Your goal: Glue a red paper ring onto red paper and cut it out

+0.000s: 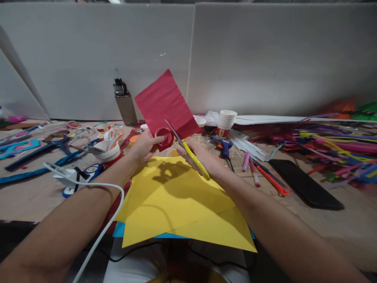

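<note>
In my left hand (144, 146) I pinch a sheet of red paper (167, 98) together with a red ring-shaped piece (171, 137), the thumb lying across the ring. Whether the ring is a tape roll or a cut cup rim I cannot tell. My right hand (200, 155) grips scissors (193, 156) with yellow handles. Their metal blades point up and left, over the lower part of the red paper beside the ring. Below both hands lie yellow sheets (176, 196), with the edge of a blue sheet (171, 236) showing underneath. Shadows of my hands fall on the yellow.
Left are paper cups (110, 155) holding tools, a white cable (114, 184) crossing over my left forearm, and a bottle (126, 102). Right are stacked cups (226, 122), a blue glue gun (224, 145), markers (253, 173), a black phone (306, 184) and pipe cleaners (338, 145).
</note>
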The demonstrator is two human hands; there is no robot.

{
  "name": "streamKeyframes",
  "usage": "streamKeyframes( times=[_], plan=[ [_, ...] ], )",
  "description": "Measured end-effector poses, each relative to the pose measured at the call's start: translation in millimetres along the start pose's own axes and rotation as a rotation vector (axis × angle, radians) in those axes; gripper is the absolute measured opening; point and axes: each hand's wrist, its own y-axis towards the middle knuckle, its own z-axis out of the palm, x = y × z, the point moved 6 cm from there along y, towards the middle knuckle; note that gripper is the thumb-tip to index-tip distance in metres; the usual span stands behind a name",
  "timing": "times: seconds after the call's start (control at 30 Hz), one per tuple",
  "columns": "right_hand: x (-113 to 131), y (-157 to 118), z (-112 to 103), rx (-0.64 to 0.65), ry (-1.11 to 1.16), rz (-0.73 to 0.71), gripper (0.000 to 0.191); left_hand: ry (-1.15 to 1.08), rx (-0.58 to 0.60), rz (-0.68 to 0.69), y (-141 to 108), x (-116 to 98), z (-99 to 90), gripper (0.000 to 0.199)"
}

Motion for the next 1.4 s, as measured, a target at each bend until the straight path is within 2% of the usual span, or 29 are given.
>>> streamKeyframes(
  times=[0.13, 0.37, 0.57, 0.8, 1.07, 1.2, 1.4],
  plan=[
    [1, 1, 1, 0.003, -0.063, -0.081, 0.035, 0.055, 0.022, -0.003, -1, 0, 0.7, 0.045],
    [-1, -1, 3, 0.036, 0.019, -0.003, 0.035, 0.082, 0.025, 0.021, -1, -5, 0.5, 0.046],
    [2, -1, 2, 0.018, -0.017, -0.050, 0.036, 0.089, 0.064, 0.054, -1, -8, 1.1, 0.049],
    [3, -2, 2, 0.030, -0.024, -0.063, 0.041, 0.117, 0.076, 0.045, 1, -8, -5.8, 0.046],
    [4, 0, 3, 0.044, -0.065, -0.091, 0.042, 0.129, 0.132, 0.019, 1, -12, -5.5, 0.042],
    [4, 0, 3, 0.050, -0.136, -0.075, 0.042, 0.173, 0.175, -0.008, 1, -9, -5.2, 0.048],
    [1, 1, 5, 0.067, -0.142, -0.029, 0.039, 0.235, 0.223, -0.037, 1, -2, -6.3, 0.041]
  ],
)
